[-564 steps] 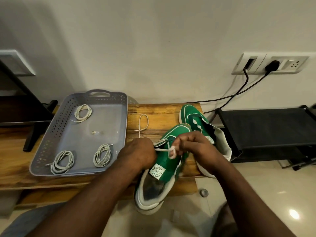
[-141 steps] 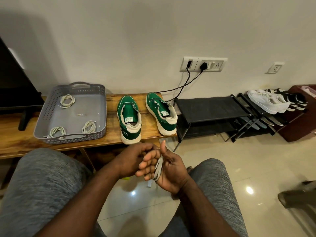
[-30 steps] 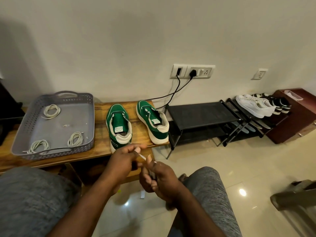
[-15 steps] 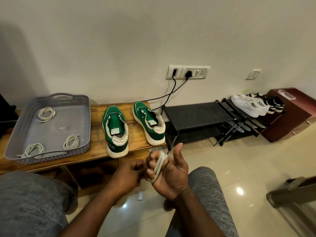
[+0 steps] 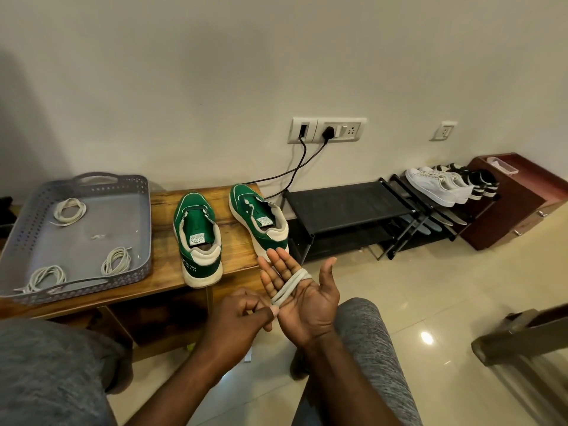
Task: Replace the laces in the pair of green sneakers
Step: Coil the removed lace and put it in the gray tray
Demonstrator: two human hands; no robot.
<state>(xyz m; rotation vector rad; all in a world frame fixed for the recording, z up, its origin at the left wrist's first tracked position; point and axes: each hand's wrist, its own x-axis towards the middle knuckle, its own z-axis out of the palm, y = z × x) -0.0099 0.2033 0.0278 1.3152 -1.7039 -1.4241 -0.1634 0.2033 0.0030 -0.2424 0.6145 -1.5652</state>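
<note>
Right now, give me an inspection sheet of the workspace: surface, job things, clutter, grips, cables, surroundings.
Surface: wooden bench, bearing a grey tray.
Job's things: two green sneakers side by side, heels toward the person; three coiled laces in the tray; one lace wound round the right grip.
Clutter: small pale scrap in the tray.
Grips: left grip pinches the lace end; right grip open, palm up.
Cables: two black cables run from the wall socket down behind the bench.
Surroundings: black shoe rack, white sneakers, brown cabinet.
</note>
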